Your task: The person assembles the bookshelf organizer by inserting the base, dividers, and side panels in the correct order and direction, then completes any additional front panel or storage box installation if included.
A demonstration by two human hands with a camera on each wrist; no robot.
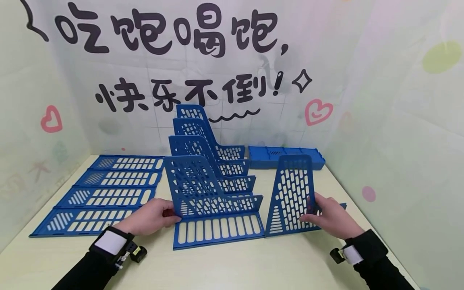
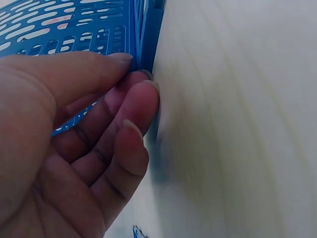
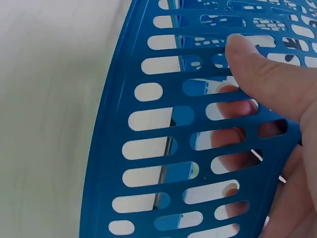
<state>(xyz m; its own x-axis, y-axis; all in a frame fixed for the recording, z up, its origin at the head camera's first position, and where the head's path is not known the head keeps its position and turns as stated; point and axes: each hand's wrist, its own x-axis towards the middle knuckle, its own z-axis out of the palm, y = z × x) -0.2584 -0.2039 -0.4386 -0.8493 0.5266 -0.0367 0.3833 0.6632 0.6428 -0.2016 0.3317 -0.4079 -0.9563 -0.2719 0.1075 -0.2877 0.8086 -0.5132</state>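
Holding the loose divider panel [image 1: 291, 193] upright on the desk [image 1: 224, 266], pinched in the right hand [image 1: 331, 219], beside the rack [image 1: 214, 201] gripped by the left hand [image 1: 152, 217], the person appears mid-assembly, next needing edge alignment.

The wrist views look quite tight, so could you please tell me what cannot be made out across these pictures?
- Left wrist view: the left hand fills the frame, hiding most of the blue rack; the table is blurred.
- Right wrist view: the right hand is cut off by the edge, its fingers behind the slotted panel.
- Head view: the blue tray is partly hidden behind the panel.
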